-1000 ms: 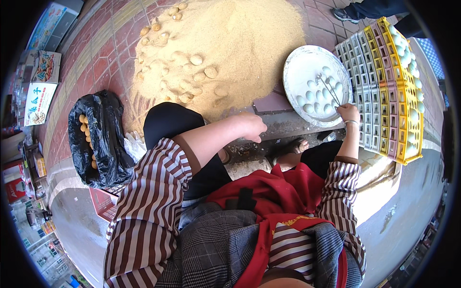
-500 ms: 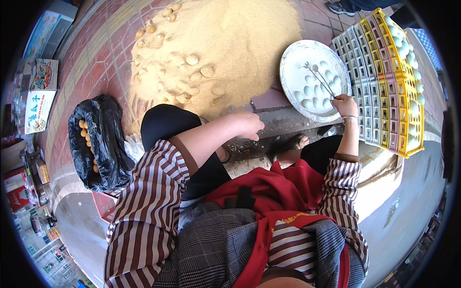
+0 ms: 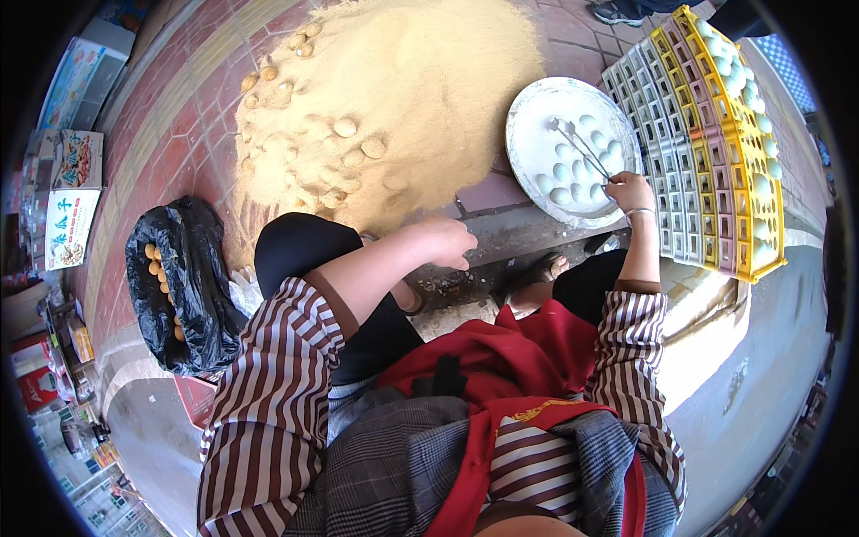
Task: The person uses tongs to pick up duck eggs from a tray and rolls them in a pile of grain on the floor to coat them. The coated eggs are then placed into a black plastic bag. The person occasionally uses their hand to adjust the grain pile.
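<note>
My right hand (image 3: 632, 192) grips the handle end of slim metal tongs (image 3: 583, 148) at the right rim of a round white tray (image 3: 528, 116). The two rounded tips of the tongs reach over several pale blue-green eggs (image 3: 561, 172) lying in white paste or powder; no egg shows between the tips. My left hand (image 3: 447, 242) hangs near my left knee with its fingers loosely bent, nothing visible in it. Ahead spreads a heap of tan husks or sawdust (image 3: 429, 80), with coated, tan balls (image 3: 345, 127) in its left part.
Yellow, grey and pink egg crates (image 3: 707, 152) stack up at the right, holding pale eggs. A black plastic bag (image 3: 197, 259) with brown balls sits left of my knee, beside a red crate (image 3: 194, 398). Cardboard boxes (image 3: 76, 192) stand further left. A person's shoe (image 3: 617, 12) shows beyond the tray.
The view has shifted slightly. The tips of the tongs have moved a little to the left over the tray. My left hand stays near the same place by my knee.
</note>
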Motion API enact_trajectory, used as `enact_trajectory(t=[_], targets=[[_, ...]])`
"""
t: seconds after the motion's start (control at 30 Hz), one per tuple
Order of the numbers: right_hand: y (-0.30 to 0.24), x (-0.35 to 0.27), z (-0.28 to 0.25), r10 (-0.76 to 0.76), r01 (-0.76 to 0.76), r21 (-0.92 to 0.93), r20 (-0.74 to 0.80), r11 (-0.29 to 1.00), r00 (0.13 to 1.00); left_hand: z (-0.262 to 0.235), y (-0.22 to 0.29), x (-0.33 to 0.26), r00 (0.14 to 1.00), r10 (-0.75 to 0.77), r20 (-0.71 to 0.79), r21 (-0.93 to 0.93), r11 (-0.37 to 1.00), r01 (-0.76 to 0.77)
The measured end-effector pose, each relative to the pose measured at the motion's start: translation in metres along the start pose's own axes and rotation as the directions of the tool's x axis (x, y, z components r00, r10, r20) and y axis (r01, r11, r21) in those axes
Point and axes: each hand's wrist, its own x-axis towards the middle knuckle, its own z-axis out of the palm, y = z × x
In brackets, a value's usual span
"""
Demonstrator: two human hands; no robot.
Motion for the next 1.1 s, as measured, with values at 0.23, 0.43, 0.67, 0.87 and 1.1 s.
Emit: enact_trajectory(t=[0.23, 0.43, 0.67, 0.87, 1.1], targets=[[-0.007, 0.003, 0.006, 0.023, -0.023, 0.056, -0.001, 0.998, 1.000, 0.000, 0.001, 0.002, 1.000, 0.006, 0.000, 0.007, 1.000, -0.006], [-0.011, -0.007, 0.003, -0.046, 0.046, 0.000, -0.042, 0.999, 0.998, -0.003, 0.002, 0.001, 1.000, -0.004, 0.016, 0.001, 1.000, 0.004], [-0.011, -0.009, 0.004, 0.021, -0.021, -0.005, -0.026, 1.000, 0.999, -0.001, -0.001, 0.001, 1.000, -0.005, 0.017, -0.035, 0.999, 0.006], [-0.025, -0.002, 0.016, 0.036, -0.033, -0.097, 0.031, 0.995, 0.999, 0.002, -0.002, 0.004, 1.000, 0.009, 0.007, -0.047, 0.999, -0.008], [-0.019, -0.026, -0.009, -0.027, 0.027, -0.028, -0.006, 0.999, 1.000, 0.003, -0.006, 0.003, 0.999, 0.033, -0.024, -0.041, 0.999, -0.034]])
